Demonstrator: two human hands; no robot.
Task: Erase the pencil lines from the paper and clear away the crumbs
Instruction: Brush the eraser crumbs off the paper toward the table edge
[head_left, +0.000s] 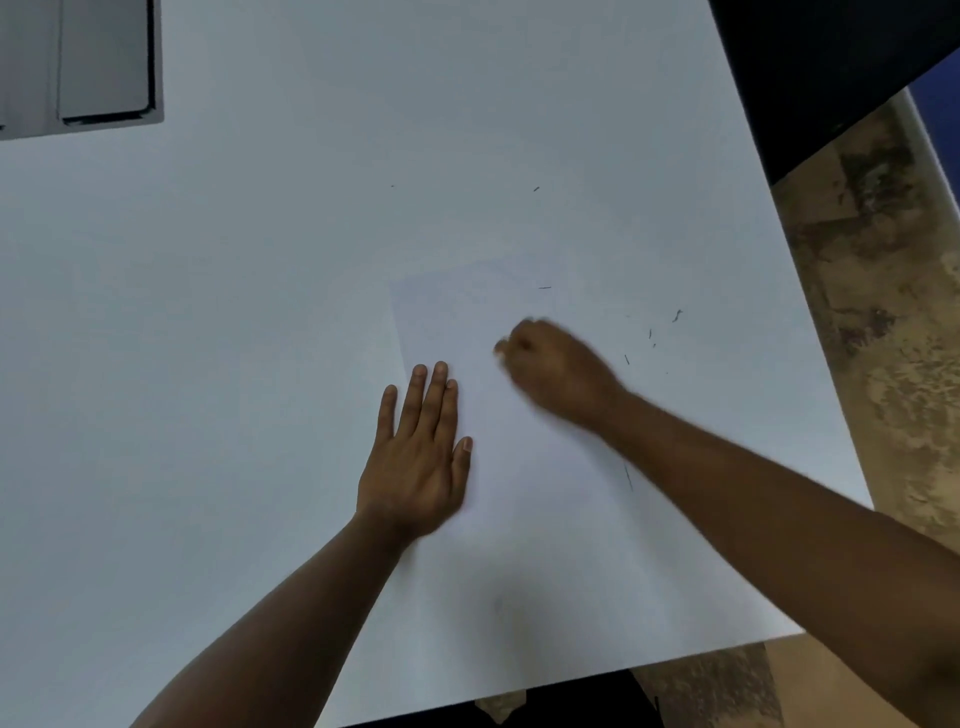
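Left hand (415, 457), fingers straight, pressed flat on the near left part of the white paper (519, 519), which lies on the white worktop (208, 312). Right hand (550, 374), blurred, fingers curled over the paper's middle; whether they grip anything cannot be told. Dark eraser crumbs (649, 335) scattered right. Grey object (98, 62), cut off, far left. No legible writing.

Paper: thin white rectangular sheet of paper (467, 322), matt, smooth, nearly the same tone as what lies under it.
Desk: broad white desk (260, 286), smooth matt top.
Crumbs: small dark crumbs (677, 315), thin curled slivers.
Floor: mottled tan and brown floor (883, 312), rough and worn-looking.
Tray: grey flat tray (104, 62), smooth, dull sheen.
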